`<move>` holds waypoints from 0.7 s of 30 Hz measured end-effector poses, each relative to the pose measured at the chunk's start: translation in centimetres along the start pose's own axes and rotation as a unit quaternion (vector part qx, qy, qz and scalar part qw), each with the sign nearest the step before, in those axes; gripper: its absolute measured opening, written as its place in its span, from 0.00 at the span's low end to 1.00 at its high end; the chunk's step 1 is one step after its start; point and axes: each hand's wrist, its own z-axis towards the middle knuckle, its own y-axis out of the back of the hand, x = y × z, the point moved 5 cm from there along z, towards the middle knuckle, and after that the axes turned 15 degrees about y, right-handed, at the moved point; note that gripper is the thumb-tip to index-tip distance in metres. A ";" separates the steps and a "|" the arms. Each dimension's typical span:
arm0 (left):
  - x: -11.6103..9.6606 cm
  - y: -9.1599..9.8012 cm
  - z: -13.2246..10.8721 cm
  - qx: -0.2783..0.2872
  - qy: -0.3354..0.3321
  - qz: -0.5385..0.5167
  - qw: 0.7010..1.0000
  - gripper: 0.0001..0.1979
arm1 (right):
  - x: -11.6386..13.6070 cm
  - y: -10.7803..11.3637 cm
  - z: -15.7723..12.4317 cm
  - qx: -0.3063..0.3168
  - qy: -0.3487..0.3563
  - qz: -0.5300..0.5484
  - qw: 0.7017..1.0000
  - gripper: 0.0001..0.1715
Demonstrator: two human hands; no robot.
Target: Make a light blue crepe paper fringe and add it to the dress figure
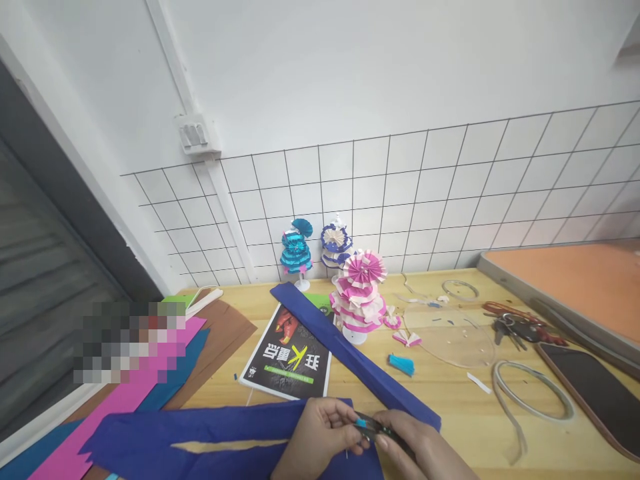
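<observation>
Low in the head view, my left hand [327,433] has its fingers closed in a pinch on a small bright blue piece [361,423]. Wrapped round a dark hand tool [373,425], which looks like small scissors or pliers, is my right hand [413,440]. The tool's jaws meet the blue piece between my hands; their exact contact is partly hidden by fingers. Beneath both hands lies dark blue paper [215,427] with a long slit. A folded dark blue strip [350,347] runs diagonally behind my hands. A blue tassel [401,365] rests farther back.
Pink-and-white [357,300], turquoise [297,250] and blue-and-white [335,243] tiered paper ornaments stand toward the wall. A black printed card [285,360] lies under the strip. Coloured paper sheets [165,353] are at left; tape rolls [533,393], keys [513,330] and a phone [595,393] at right.
</observation>
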 end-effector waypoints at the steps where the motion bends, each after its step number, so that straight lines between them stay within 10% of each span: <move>1: 0.1 0.0 0.0 0.004 0.004 0.001 1.000 0.14 | -0.1 -0.1 0.0 0.004 0.000 -0.006 1.000 0.13; 21: 0.3 -0.1 0.1 0.019 0.017 0.023 0.999 0.10 | -0.7 -0.6 0.1 0.032 0.005 -0.101 0.994 0.14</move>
